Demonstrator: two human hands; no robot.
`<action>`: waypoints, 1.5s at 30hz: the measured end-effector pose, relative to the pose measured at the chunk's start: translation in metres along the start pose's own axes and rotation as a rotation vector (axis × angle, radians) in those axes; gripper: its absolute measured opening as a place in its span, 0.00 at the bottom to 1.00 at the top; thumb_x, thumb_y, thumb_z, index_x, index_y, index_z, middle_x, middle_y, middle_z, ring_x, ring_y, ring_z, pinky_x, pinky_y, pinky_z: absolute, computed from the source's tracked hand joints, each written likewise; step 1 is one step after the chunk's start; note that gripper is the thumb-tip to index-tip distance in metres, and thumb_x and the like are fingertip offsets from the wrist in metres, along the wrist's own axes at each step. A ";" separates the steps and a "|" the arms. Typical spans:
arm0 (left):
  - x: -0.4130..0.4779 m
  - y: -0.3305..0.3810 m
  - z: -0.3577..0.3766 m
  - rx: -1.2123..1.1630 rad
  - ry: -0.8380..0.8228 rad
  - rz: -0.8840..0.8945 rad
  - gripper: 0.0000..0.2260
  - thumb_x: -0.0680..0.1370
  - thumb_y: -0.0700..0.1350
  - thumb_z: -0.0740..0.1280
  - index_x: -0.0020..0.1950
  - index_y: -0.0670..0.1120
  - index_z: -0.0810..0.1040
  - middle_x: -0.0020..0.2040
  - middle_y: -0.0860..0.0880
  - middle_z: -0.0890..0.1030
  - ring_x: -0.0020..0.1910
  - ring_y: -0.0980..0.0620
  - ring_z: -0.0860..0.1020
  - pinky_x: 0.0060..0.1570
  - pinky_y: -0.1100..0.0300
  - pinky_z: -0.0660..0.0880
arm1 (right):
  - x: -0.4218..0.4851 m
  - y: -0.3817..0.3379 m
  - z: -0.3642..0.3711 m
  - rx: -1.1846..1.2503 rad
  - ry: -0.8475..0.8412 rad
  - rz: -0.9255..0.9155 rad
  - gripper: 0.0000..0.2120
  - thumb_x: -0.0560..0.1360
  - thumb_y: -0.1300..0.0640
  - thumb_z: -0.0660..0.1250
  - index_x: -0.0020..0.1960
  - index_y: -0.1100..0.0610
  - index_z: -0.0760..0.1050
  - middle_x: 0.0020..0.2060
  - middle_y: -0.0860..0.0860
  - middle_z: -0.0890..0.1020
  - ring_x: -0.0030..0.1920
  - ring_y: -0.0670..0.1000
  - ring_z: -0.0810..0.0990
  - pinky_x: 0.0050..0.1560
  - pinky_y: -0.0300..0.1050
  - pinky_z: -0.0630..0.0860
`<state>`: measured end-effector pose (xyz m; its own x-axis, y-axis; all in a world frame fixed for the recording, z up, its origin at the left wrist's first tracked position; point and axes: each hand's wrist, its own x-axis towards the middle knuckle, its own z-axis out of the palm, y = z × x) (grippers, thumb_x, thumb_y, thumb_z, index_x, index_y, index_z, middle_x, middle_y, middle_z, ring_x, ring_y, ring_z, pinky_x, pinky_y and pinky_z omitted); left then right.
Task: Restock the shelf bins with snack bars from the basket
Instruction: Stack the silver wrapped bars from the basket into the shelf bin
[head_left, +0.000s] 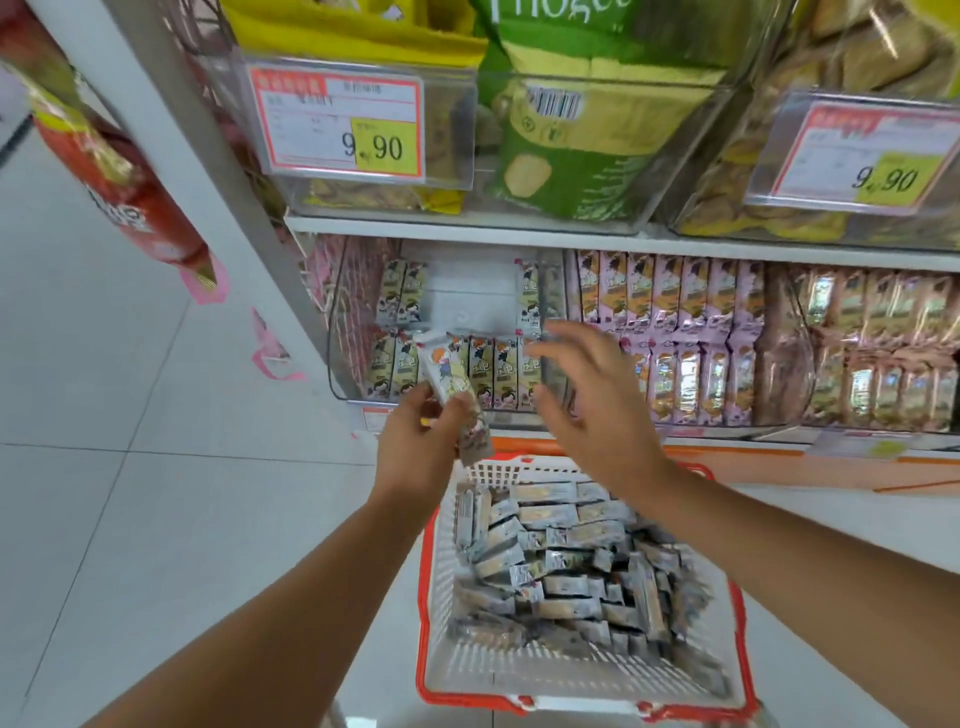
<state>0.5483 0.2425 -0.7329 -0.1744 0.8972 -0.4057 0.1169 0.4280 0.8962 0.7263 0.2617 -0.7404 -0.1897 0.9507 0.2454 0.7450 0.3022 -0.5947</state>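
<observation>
A white basket with a red rim (436, 582) stands on the floor below me, holding several grey-wrapped snack bars (566, 566). My left hand (421, 436) grips a few snack bars (452, 389), held upright in front of a clear shelf bin (337, 332). That bin holds a front row of the same bars (483, 371) and a partly bare back row. My right hand (587, 395) hovers open in front of the bin, fingers spread, holding nothing.
To the right are bins of pink-wrapped bars (691, 332) and brown-gold bars (872, 353). The shelf above carries clear bins with green and yellow bags (587, 130) and price tags (343, 124). A red bag (114, 171) hangs at the left. White tiled floor (130, 467) lies to the left.
</observation>
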 end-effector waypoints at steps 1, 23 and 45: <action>0.007 0.005 0.001 0.041 0.000 0.006 0.07 0.81 0.47 0.63 0.54 0.46 0.77 0.43 0.50 0.80 0.43 0.49 0.81 0.46 0.53 0.80 | 0.009 0.008 -0.002 -0.094 0.004 0.014 0.20 0.77 0.53 0.62 0.67 0.56 0.74 0.69 0.53 0.70 0.71 0.51 0.65 0.68 0.49 0.61; 0.128 -0.007 0.004 0.611 0.019 0.066 0.10 0.78 0.44 0.68 0.55 0.39 0.81 0.49 0.40 0.83 0.51 0.42 0.81 0.53 0.51 0.75 | 0.029 -0.002 0.072 -0.538 -0.718 0.164 0.51 0.71 0.24 0.49 0.79 0.59 0.42 0.78 0.61 0.42 0.78 0.62 0.43 0.77 0.59 0.45; 0.199 -0.005 0.038 0.647 -0.241 0.199 0.11 0.83 0.41 0.59 0.44 0.55 0.72 0.42 0.53 0.74 0.49 0.47 0.73 0.47 0.58 0.72 | 0.039 0.002 0.073 -0.332 -0.739 0.250 0.39 0.78 0.33 0.49 0.79 0.50 0.38 0.79 0.56 0.42 0.79 0.55 0.42 0.77 0.55 0.46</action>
<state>0.5498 0.4228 -0.8248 0.1226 0.9321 -0.3408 0.6928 0.1655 0.7019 0.6738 0.3045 -0.7885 -0.2774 0.8233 -0.4952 0.9479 0.1507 -0.2806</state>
